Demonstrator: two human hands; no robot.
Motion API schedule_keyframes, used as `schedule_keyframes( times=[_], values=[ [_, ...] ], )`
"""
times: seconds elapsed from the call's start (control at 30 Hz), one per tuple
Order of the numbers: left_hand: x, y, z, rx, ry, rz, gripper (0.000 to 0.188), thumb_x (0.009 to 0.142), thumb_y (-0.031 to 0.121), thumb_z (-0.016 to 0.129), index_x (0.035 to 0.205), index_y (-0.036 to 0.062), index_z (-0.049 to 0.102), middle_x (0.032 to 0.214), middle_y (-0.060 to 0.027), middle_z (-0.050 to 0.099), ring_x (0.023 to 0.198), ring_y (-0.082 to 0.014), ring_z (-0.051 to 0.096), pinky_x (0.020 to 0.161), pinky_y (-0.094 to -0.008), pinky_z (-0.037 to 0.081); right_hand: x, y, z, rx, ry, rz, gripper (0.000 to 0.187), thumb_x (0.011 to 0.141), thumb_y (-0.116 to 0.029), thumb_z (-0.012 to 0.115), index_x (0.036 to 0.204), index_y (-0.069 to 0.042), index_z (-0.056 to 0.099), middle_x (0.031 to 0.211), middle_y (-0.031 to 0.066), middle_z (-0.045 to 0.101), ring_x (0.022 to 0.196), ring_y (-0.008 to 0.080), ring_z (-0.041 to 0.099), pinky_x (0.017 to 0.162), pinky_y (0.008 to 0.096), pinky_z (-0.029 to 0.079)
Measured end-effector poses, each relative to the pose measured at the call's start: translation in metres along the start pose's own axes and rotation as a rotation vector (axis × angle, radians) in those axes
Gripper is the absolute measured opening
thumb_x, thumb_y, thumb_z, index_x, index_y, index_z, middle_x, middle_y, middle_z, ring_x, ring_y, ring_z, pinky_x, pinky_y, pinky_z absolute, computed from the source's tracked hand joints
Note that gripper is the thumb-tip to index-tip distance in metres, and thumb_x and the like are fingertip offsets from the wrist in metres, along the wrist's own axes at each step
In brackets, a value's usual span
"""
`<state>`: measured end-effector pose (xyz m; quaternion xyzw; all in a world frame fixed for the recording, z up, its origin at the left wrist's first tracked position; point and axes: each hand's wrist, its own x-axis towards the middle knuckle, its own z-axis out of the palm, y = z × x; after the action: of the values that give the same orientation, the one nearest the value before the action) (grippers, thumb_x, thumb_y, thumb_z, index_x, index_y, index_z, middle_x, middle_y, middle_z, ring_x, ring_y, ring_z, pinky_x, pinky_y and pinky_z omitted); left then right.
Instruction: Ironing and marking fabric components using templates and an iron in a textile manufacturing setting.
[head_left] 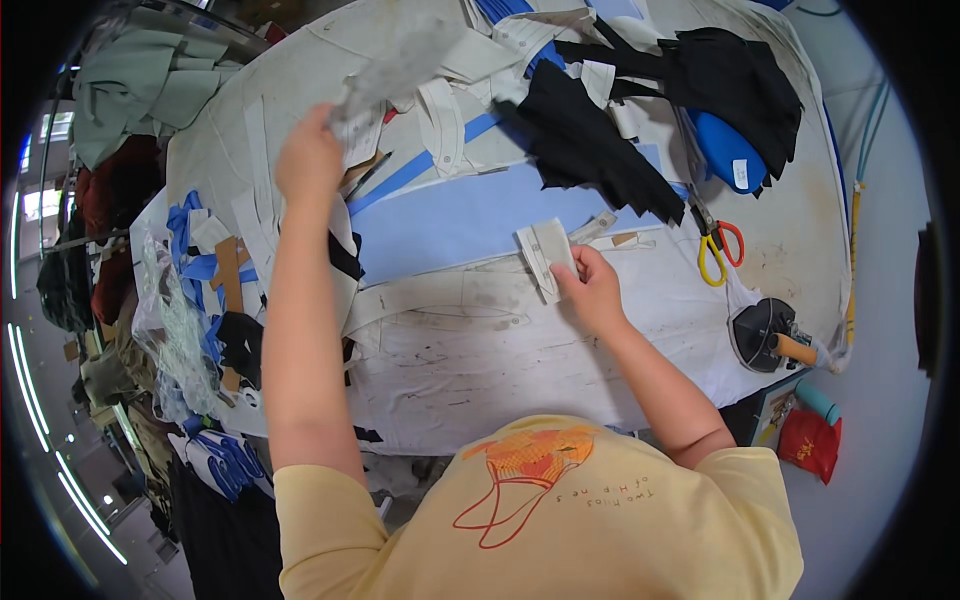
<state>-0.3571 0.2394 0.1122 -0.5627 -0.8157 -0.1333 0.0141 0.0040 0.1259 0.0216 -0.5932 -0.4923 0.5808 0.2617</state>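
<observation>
Both hands full as left hand (308, 155) and right hand (592, 290) grip pieces beside a light blue panel (440, 225)

Off the left end of the light blue panel, toward its far side, the person's left hand grasps a grey-white piece (400, 65), its outline blurred. At the panel's near edge, the right hand pinches a folded pale piece (545, 252) between thumb and fingers.

A narrow blue strip (415, 175) slants along the panel's far side, near a slim dark tool (372, 173) and a curved pale pattern piece (440, 125). Black cloth (595, 140) overlaps the panel toward its right end. Right of the panel lie scissors (714, 229) with one red and one yellow handle; farther off, beyond its right end, sits a rounded blue object (722, 150). A black device (752, 330) with a brown handle stands to the panel's near right. Left of the panel, crumpled clear plastic (165, 320) lies beside brown, blue and black scraps (232, 280). On the panel's near side, a white table cover (430, 405) bears dark marks.
</observation>
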Motion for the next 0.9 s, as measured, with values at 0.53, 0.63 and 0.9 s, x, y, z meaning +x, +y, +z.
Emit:
schedule_keyframes(
  times=[0.53, 0.63, 0.9],
  values=[
    [-0.156, 0.035, 0.034, -0.299, -0.109, 0.382, 0.028, 0.079, 0.008, 0.065, 0.106, 0.0055, 0.063, 0.112, -0.0120, 0.063, 0.106, -0.0327, 0.057, 0.093, -0.0424, 0.044, 0.074, -0.084, 0.041, 0.293, -0.050, 0.046, 0.026, 0.082, -0.025, 0.077, 0.092, -0.007, 0.063, 0.071, -0.0049, 0.059, 0.058, 0.0024, 0.047, 0.050, 0.0195, 0.035],
    [-0.210, 0.032, 0.026, -0.342, -0.290, 0.318, 0.029, 0.077, 0.005, 0.067, 0.106, 0.0061, 0.063, 0.110, -0.0106, 0.063, 0.106, -0.0324, 0.057, 0.093, -0.0407, 0.044, 0.101, -0.100, 0.049, 0.328, -0.122, -0.020, 0.045, 0.081, -0.028, 0.078, 0.111, 0.001, 0.060, 0.082, 0.0000, 0.064, 0.071, 0.0059, 0.054, 0.059, 0.0229, 0.043],
    [-0.296, 0.014, 0.021, -0.308, -0.256, 0.193, 0.034, 0.077, 0.007, 0.066, 0.110, 0.0058, 0.059, 0.123, -0.0123, 0.055, 0.111, -0.0339, 0.053, 0.094, -0.0441, 0.043, 0.034, -0.046, 0.050, -0.538, -0.247, -0.545, 0.034, 0.072, -0.017, 0.076, 0.099, -0.004, 0.060, 0.095, 0.0117, 0.060, 0.091, 0.0314, 0.057, 0.079, 0.0396, 0.047]
  ],
)
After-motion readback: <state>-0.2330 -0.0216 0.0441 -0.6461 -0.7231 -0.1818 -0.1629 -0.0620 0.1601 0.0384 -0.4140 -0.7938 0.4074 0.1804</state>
